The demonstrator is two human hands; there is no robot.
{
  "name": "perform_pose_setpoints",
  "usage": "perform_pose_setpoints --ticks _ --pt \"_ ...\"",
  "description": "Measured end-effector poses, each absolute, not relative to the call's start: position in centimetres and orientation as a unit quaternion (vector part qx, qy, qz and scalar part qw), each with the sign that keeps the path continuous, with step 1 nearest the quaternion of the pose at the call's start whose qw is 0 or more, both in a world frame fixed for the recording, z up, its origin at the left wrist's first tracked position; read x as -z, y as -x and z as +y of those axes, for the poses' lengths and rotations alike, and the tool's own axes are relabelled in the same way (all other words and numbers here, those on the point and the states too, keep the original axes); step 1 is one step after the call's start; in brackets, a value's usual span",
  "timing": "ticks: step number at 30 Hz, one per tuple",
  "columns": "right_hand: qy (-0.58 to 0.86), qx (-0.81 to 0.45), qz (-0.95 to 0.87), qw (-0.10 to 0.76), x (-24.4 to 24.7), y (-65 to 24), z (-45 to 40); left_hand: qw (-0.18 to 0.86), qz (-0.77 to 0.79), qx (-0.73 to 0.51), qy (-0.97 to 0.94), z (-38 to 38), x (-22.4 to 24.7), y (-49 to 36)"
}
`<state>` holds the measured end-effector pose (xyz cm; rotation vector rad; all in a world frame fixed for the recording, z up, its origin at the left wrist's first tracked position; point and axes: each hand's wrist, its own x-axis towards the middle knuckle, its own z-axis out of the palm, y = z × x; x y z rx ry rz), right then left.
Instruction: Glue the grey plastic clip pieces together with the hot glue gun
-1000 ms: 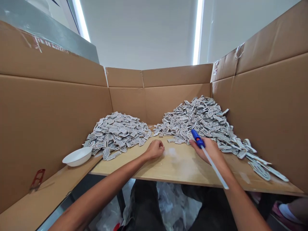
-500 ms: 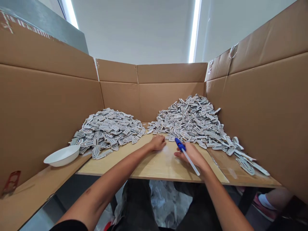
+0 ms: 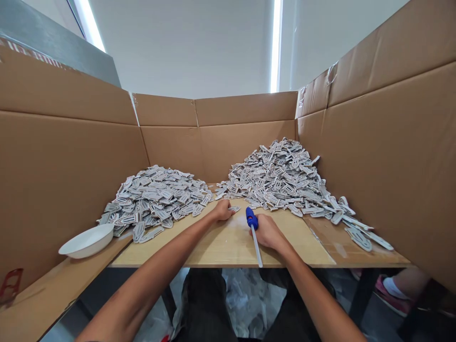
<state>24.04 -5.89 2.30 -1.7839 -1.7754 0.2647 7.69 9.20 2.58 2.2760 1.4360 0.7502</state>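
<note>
A worker's right hand (image 3: 268, 232) grips a blue-tipped tool (image 3: 254, 229) upright, its tip just behind the fist, while the curled left hand (image 3: 221, 210) pins one grey piece (image 3: 234, 208); a nudge could spill the right-hand heap (image 3: 281, 178) onto it.

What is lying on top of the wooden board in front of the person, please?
On the wooden board lie two heaps of grey flat pieces, the left heap and the right heap. Both hands rest there too. Whatever lies beneath the heaps is covered.

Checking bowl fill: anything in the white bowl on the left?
No, the white bowl shows a bare interior, with the nearest grey pieces heaped beside it, not inside.
</note>
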Motion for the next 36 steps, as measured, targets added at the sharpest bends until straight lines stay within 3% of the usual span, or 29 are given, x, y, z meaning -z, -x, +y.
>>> perform_pose_setpoints --ticks 4,8,13,18,28,36 --pt "0.658 -0.113 -0.665 0.336 -2.1 -24.7 -5.3 0.239 0.516 -0.346 -0.746 8.3 -2.5 -7.1" --pt "0.592 -0.179 -0.628 0.472 -2.3 -25.1 -4.9 0.327 0.500 -0.412 -0.688 5.3 -2.1 -7.2" --pt "0.498 -0.285 -0.591 0.567 -3.7 -24.4 -5.8 0.573 0.325 -0.533 -0.531 0.2 -2.0 -7.5" --pt "0.477 -0.304 -0.581 0.585 -4.4 -22.7 -6.6 0.575 0.291 -0.563 -0.517 -2.6 -1.9 -7.0" --pt "0.492 -0.207 -0.614 0.582 -3.0 -21.7 -6.7 0.605 0.278 -0.564 -0.488 -5.8 -2.1 -6.6" --pt "0.486 -0.198 -0.635 0.568 -3.0 -21.1 -7.0 0.560 0.279 -0.571 -0.531 -6.3 -1.9 -6.1"
